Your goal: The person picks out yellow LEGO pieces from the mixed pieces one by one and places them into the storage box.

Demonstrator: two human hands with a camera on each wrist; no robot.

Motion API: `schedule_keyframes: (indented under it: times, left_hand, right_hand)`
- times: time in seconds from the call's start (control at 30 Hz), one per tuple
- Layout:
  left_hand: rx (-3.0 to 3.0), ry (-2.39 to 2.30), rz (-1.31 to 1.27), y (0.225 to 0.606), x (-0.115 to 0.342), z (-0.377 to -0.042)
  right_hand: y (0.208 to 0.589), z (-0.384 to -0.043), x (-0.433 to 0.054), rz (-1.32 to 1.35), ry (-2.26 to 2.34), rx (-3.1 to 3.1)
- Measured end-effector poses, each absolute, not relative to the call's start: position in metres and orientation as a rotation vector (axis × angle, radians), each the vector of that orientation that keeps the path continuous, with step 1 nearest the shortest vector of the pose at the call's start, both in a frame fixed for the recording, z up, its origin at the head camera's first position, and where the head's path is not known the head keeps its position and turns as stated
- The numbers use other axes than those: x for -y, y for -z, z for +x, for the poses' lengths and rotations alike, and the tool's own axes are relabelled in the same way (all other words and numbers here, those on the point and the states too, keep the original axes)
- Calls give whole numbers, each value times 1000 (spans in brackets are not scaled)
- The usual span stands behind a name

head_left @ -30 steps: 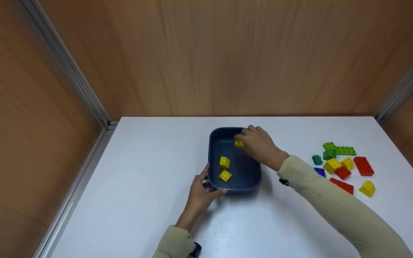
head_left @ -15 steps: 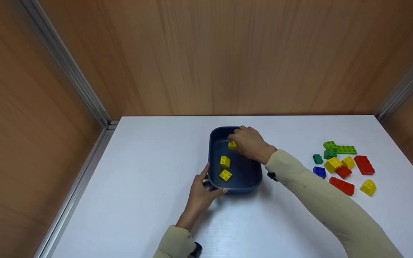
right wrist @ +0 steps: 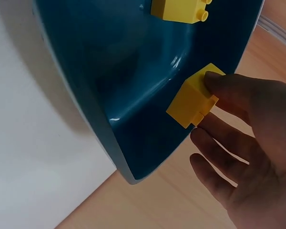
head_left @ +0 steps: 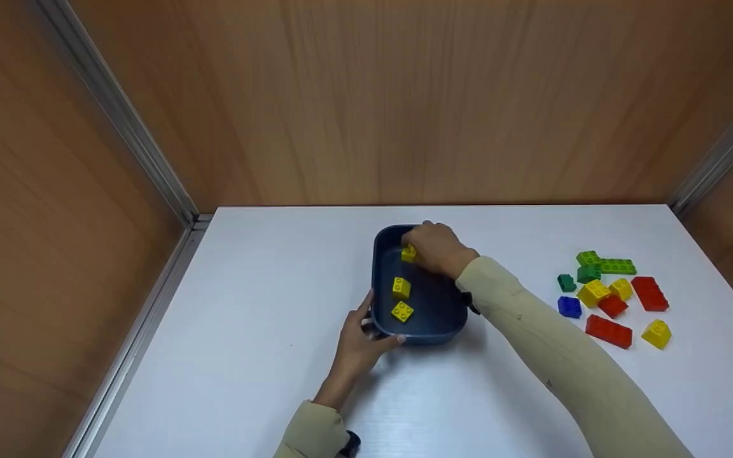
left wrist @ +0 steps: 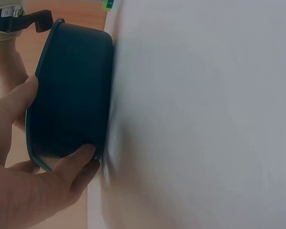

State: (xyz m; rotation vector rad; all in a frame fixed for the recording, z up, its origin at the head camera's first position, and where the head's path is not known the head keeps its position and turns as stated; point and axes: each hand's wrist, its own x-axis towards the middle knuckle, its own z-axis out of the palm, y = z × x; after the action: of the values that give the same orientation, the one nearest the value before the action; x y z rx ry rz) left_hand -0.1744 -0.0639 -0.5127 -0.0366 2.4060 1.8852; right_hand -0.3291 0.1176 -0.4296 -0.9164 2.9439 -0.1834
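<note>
A dark blue rectangular tray (head_left: 433, 308) sits on the white table, its walls raised and its corners rounded. My left hand (head_left: 357, 346) grips its near-left corner; in the left wrist view the thumb and fingers lie on the tray's outside wall (left wrist: 71, 95). Over the tray's far end my right hand (head_left: 436, 247) pinches a yellow toy building brick (right wrist: 187, 102) between thumb and fingers, studs towards the fingers in the right wrist view. Two more yellow bricks lie inside the tray: a slope-sided one (head_left: 401, 288) and a square studded one (head_left: 402, 312).
Right of the tray lie several loose bricks: light green (head_left: 618, 266), dark green (head_left: 566, 282), blue (head_left: 569, 307), red (head_left: 609, 332) and yellow (head_left: 656, 334). A wooden panel (head_left: 417, 102) stands behind the table (head_left: 265, 305), with others at both sides.
My right hand has moved left within the tray with the yellow brick, uncovering the blue brick on the table. My left hand keeps its grip on the tray.
</note>
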Motion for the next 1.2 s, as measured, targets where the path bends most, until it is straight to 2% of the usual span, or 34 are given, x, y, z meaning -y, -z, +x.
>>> schedule_keyframes:
  times: [0.67, 1.2]
  left_hand:
    - [-2406, -1880, -41, 511, 66, -169]
    - [-2415, -1852, -59, 511, 65, -169]
  right_hand:
    - [436, -334, -94, -723, 156, -2838]
    - [444, -339, -106, -596, 210, -2790]
